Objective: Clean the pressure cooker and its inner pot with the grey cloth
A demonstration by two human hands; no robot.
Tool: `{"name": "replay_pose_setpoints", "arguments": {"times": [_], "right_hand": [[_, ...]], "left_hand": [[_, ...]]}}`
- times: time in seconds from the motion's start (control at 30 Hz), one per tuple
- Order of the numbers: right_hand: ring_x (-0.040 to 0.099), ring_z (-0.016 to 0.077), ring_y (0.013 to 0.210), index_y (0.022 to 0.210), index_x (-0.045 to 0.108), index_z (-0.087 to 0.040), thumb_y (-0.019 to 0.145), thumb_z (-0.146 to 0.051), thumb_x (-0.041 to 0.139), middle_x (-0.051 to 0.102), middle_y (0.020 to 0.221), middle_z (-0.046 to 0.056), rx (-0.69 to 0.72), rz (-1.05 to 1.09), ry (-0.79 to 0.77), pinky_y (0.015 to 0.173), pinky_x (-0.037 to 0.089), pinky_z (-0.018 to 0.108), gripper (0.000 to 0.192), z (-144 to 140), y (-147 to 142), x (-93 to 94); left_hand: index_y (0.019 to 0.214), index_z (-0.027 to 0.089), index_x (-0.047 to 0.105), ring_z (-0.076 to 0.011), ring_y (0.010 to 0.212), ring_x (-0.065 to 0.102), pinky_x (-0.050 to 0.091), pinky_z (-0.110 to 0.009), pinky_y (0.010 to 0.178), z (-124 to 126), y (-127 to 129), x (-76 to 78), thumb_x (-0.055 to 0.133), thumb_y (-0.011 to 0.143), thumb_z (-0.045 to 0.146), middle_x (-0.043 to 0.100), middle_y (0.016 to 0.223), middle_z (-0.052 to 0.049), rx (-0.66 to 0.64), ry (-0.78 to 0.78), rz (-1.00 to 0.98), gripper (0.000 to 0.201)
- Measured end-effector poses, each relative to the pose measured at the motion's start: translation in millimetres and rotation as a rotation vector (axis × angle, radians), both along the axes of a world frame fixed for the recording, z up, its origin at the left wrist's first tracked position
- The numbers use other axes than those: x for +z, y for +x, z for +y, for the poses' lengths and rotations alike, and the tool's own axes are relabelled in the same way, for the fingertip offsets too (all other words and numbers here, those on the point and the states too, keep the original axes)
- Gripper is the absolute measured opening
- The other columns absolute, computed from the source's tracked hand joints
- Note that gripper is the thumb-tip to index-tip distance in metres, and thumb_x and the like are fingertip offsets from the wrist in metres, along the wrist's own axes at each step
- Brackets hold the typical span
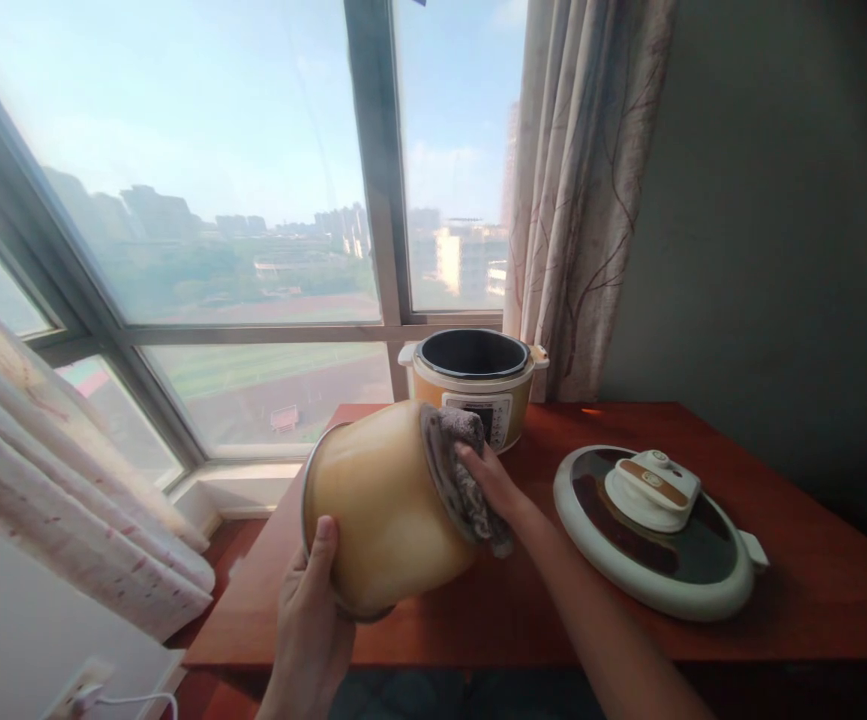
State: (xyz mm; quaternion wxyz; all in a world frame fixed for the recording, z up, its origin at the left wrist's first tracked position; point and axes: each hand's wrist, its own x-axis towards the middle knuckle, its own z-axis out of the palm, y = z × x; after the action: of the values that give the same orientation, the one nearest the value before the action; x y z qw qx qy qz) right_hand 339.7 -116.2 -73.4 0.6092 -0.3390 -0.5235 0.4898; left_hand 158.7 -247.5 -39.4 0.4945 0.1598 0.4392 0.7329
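Note:
A golden inner pot (380,500) is tilted on its side above the table, its rim to the left and its base to the right. My left hand (314,610) grips it near the rim, thumb on the outer wall. In my right hand (489,485) is a grey patterned cloth (463,450), pressed against the pot's base. Behind them stands the pressure cooker body (433,388), open at the top with a dark interior, its front panel partly hidden by my right hand and the cloth.
The cooker's round lid (575,515), white-rimmed with a handle on top, lies on the red-brown table (523,615) at the right. A large window and curtains (575,200) stand behind the table. A plug with a white cable (88,697) is at the lower left wall.

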Motion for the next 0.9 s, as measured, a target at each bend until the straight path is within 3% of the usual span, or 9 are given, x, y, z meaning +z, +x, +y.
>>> {"name": "replay_pose_setpoints", "arguments": {"times": [0.17, 0.27, 0.4, 0.5, 0.57, 0.7, 0.8, 0.9], "right_hand": [[0.060, 0.0257, 0.120, 0.100, 0.074, -0.023, 0.075, -0.039, 0.074, 0.075, 0.102, 0.002, -0.081, 0.097, -0.082, 0.112, 0.041, 0.044, 0.030, -14.4, 3.3, -5.8], [0.062, 0.0248, 0.117, 0.100, 0.075, -0.024, 0.078, -0.039, 0.069, 0.075, 0.097, 0.001, -0.079, 0.098, -0.078, 0.108, 0.045, 0.041, 0.028, -29.1, 0.4, 7.3], [0.068, 0.0264, 0.105, 0.102, 0.076, -0.024, 0.081, -0.040, 0.066, 0.075, 0.088, 0.001, 0.021, 0.062, -0.080, 0.097, 0.053, 0.041, 0.029, -60.4, -0.7, 28.5], [0.068, 0.0278, 0.110, 0.107, 0.076, -0.026, 0.083, -0.040, 0.065, 0.076, 0.093, 0.004, 0.079, 0.035, 0.036, 0.105, 0.049, 0.047, 0.030, -88.7, 4.3, 39.1], [0.062, 0.0281, 0.122, 0.114, 0.075, -0.028, 0.086, -0.039, 0.062, 0.075, 0.109, 0.006, 0.117, -0.021, 0.147, 0.114, 0.040, 0.051, 0.033, -104.5, 9.5, 40.2], [0.048, 0.0290, 0.139, 0.128, 0.069, -0.031, 0.089, -0.038, 0.059, 0.062, 0.140, 0.007, 0.108, -0.141, 0.260, 0.120, 0.029, 0.055, 0.040, -116.4, 16.9, 18.2], [0.047, 0.0265, 0.140, 0.128, 0.068, -0.030, 0.089, -0.037, 0.061, 0.066, 0.134, 0.007, 0.021, -0.070, 0.152, 0.121, 0.026, 0.053, 0.040, -106.7, 14.3, -13.8], [0.053, 0.0245, 0.134, 0.116, 0.072, -0.027, 0.085, -0.041, 0.064, 0.073, 0.117, 0.006, -0.030, 0.131, -0.032, 0.119, 0.031, 0.049, 0.035, -87.9, 6.3, -39.1]], "left_hand": [[0.108, 0.012, 0.072, -0.0353, 0.098, 0.074, 0.065, -0.038, 0.078, -0.2, 0.1, -5.1, 0.090, 0.062, 0.043, 0.080, 0.089, -0.012, -0.008, -0.037, 0.003, 0.059], [0.102, 0.011, 0.072, -0.0349, 0.093, 0.075, 0.065, -0.037, 0.074, -0.5, 5.2, -5.4, 0.091, 0.059, 0.046, 0.079, 0.089, -0.011, -0.023, -0.040, 0.025, 0.059], [0.112, 0.013, 0.071, -0.0319, 0.094, 0.075, 0.065, -0.036, 0.074, 4.7, 10.4, 0.3, 0.084, 0.072, 0.043, 0.079, 0.093, -0.011, -0.001, -0.011, 0.054, 0.051], [0.121, 0.014, 0.068, -0.0293, 0.097, 0.075, 0.064, -0.036, 0.080, 10.1, 7.7, 4.2, 0.076, 0.082, 0.037, 0.079, 0.098, -0.011, 0.048, 0.011, 0.049, 0.046], [0.124, 0.015, 0.068, -0.0282, 0.097, 0.075, 0.063, -0.036, 0.083, 12.2, 3.7, 5.1, 0.074, 0.084, 0.035, 0.079, 0.101, -0.010, 0.069, 0.031, 0.047, 0.045], [0.125, 0.017, 0.068, -0.0270, 0.096, 0.075, 0.061, -0.037, 0.089, 13.4, -1.9, 5.5, 0.072, 0.086, 0.034, 0.078, 0.106, -0.010, 0.065, 0.050, 0.036, 0.042], [0.127, 0.017, 0.067, -0.0269, 0.101, 0.074, 0.060, -0.037, 0.093, 14.2, -3.3, 5.3, 0.070, 0.087, 0.033, 0.078, 0.109, -0.010, 0.070, 0.047, 0.008, 0.042], [0.132, 0.018, 0.064, -0.0279, 0.106, 0.073, 0.059, -0.038, 0.095, 14.3, -6.4, 3.4, 0.071, 0.087, 0.034, 0.077, 0.109, -0.011, 0.065, 0.046, -0.005, 0.049]]}}
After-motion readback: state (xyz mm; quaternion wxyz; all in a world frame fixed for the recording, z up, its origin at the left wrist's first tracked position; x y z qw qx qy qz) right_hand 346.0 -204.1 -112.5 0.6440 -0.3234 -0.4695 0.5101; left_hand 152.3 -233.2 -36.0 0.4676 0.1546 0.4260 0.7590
